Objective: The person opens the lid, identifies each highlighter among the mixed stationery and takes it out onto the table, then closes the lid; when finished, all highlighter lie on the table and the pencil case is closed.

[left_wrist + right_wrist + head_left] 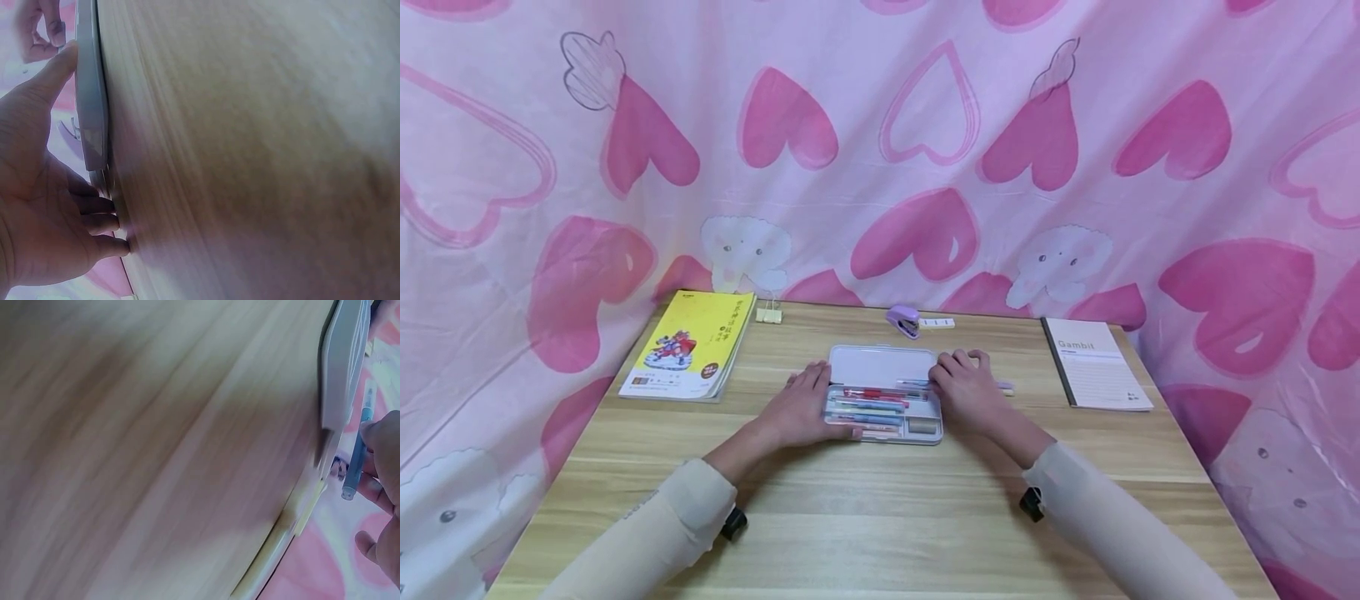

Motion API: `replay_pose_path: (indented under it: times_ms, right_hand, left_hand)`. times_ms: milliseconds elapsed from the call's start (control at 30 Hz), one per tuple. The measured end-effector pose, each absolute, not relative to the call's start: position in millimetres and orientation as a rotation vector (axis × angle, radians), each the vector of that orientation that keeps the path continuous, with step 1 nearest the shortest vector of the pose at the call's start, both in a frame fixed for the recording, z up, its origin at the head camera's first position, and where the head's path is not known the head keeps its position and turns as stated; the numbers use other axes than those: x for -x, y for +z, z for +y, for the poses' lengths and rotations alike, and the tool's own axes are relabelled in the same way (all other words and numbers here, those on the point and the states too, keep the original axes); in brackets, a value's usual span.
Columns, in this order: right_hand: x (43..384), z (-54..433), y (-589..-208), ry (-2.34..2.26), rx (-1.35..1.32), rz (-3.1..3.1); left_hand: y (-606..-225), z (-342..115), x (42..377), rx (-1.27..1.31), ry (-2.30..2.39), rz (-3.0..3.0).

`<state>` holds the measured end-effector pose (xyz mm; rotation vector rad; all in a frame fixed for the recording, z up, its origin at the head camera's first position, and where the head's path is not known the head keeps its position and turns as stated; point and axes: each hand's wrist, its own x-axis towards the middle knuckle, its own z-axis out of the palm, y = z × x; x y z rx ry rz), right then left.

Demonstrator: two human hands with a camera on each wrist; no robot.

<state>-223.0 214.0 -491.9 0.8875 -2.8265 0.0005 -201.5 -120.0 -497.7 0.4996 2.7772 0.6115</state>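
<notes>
An open pencil case (884,364) lies on the table with several pens in its near half, a red pen (872,393) among them. A small grey block (922,426) sits in its right corner compartment. My left hand (805,408) rests at the case's left end, its thumb (59,72) against the near edge and the other fingers spread beside it. Over the right end, my right hand (966,387) pinches a blue-grey pen (356,456) between thumb and fingers, above the case. Another pale pen (1006,388) lies right of this hand, partly hidden.
A yellow book (700,342) lies at the left, a binder clip (769,313) beside it. A purple stapler (904,320) and a white strip (937,323) lie behind the case. At the right is a notebook (1101,367). A pink heart-print curtain (820,192) hangs behind the table.
</notes>
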Motion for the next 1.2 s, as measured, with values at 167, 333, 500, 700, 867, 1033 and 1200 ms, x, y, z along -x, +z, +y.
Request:
replay_pose_path:
  times_ms: [167, 333, 500, 700, 867, 1033, 1200]
  right_hand:
    - [219.9, 230.3, -493.1, 0.041, -0.839, -2.826]
    - [217.0, 243.8, -495.1, 0.036, -0.812, -2.822]
    - [216.1, 256.6, -498.9, 0.044, -0.776, -2.830]
    - [213.9, 272.9, -501.7, 0.055, -0.742, -2.806]
    - [212.3, 285.5, -505.0, 0.073, -0.738, -2.764]
    - [210.8, 293.9, -509.3, 0.072, -0.760, -2.716]
    - [208.5, 298.3, -511.0, 0.050, -0.755, -2.741]
  left_hand:
    - [-498.2, -120.3, 200.4, -0.498, 0.623, 2.771]
    - [-499.7, -120.4, 200.0, -0.491, 0.617, 2.772]
    - [-500.8, -119.4, 199.5, -0.493, 0.610, 2.773]
    - [-501.5, -118.8, 200.0, -0.491, 0.595, 2.772]
    - [-501.1, -119.1, 200.9, -0.506, 0.603, 2.781]
    - [-500.6, -119.8, 201.6, -0.530, 0.602, 2.791]
    - [-501.7, -119.6, 202.8, -0.528, 0.593, 2.790]
